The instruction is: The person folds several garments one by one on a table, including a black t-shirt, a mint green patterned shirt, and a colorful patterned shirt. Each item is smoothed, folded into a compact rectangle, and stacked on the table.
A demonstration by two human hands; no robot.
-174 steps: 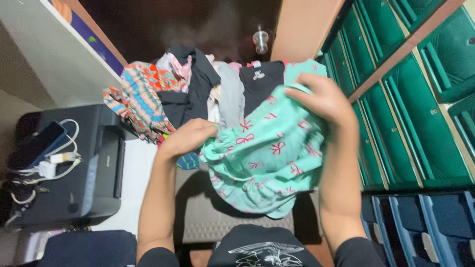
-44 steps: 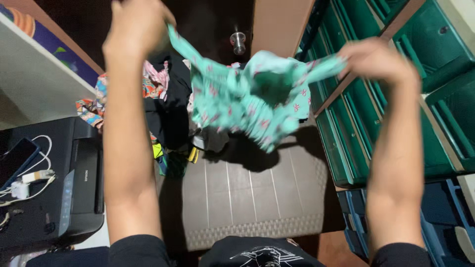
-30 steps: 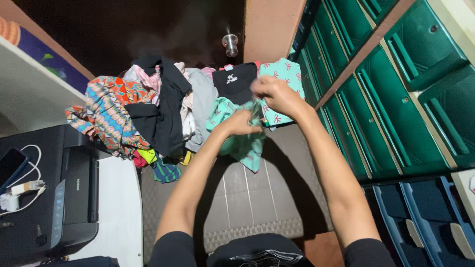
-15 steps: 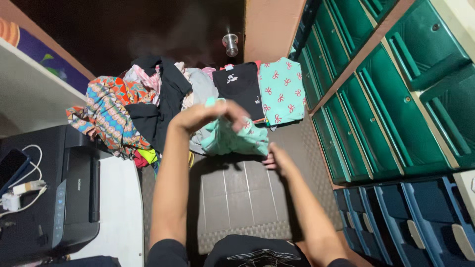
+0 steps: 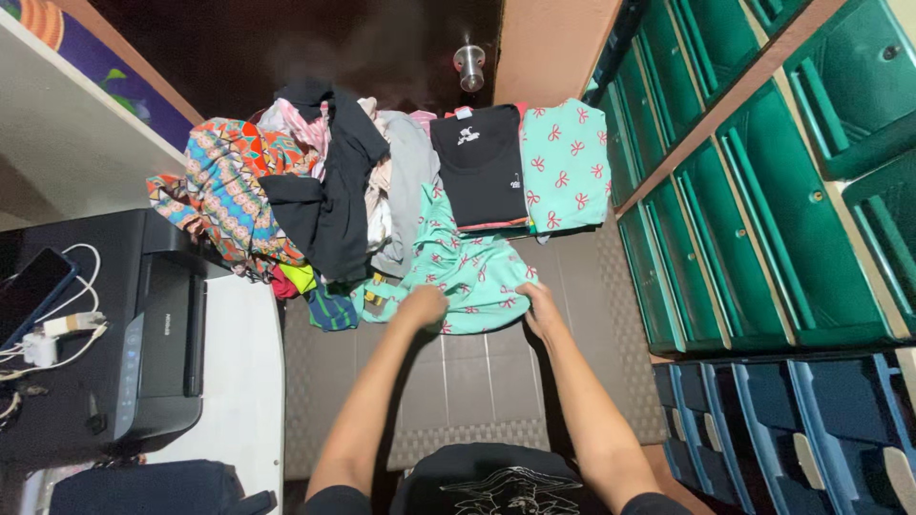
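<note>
Both hands down on a mint green garment (image 5: 468, 272) with pink bows, spread flat on the grey ribbed counter (image 5: 477, 381). Left hand (image 5: 423, 306) pressing on the near hem at its left part, fingers curled over the cloth in a narrow grip; whether pinching the fabric or only resting on it, cannot tell. Right hand (image 5: 540, 307) at the near right corner of the same garment, fingers laid on the edge, grip likewise narrow and unclear as to pinching. Beyond the garment, a folded black shirt (image 5: 479, 167) and just beside it, on the right, a folded mint green piece (image 5: 565, 164) with the same bow pattern, edges touching. To the left of those, a loose pile of clothes (image 5: 315, 191): a grey piece, a black one, a bright patterned cloth in orange and blue, a striped bit and a yellow-green bit at the near edge, the pile overlapping the far left of the spread garment. Further left, a black printer (image 5: 143, 334) with a phone (image 5: 33, 296) and white cables lying on top. Along the right side, green plastic drawers (image 5: 763, 219), with blue drawers (image 5: 792, 429) nearer. Round metal door knob (image 5: 468, 63) at the far end, above the folded shirts.
</note>
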